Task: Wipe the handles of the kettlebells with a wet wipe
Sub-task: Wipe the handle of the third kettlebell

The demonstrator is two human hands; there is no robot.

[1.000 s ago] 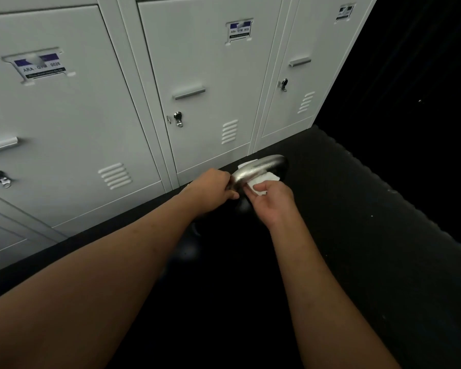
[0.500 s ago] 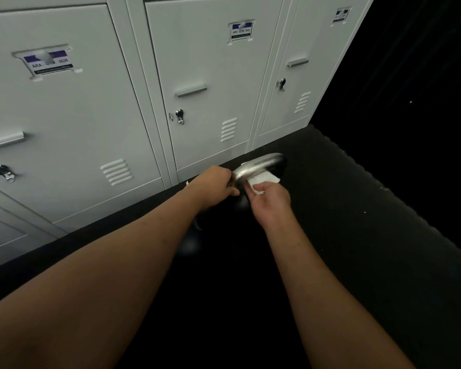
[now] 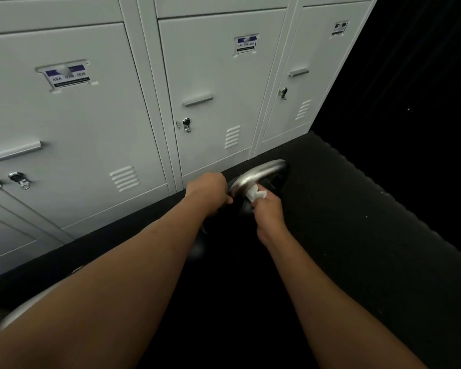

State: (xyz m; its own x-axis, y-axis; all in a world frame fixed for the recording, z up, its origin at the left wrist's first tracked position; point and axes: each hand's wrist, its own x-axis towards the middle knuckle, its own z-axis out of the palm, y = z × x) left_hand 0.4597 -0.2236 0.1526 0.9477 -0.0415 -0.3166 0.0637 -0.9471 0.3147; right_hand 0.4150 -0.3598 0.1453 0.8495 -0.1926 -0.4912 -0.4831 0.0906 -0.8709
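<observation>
Both arms reach forward, near each other; left hand (image 3: 209, 193) fisted, right hand (image 3: 268, 209) curled shut.

pale grey lockers (image 3: 72, 123) with labels, locks, vents along wall; black floor (image 3: 357, 235); dim light.

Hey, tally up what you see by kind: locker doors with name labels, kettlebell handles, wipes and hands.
Labelled locker doors: 3
Kettlebell handle: 1
Wet wipe: 1
Hands: 2, left hand, right hand
Total: 7
</observation>
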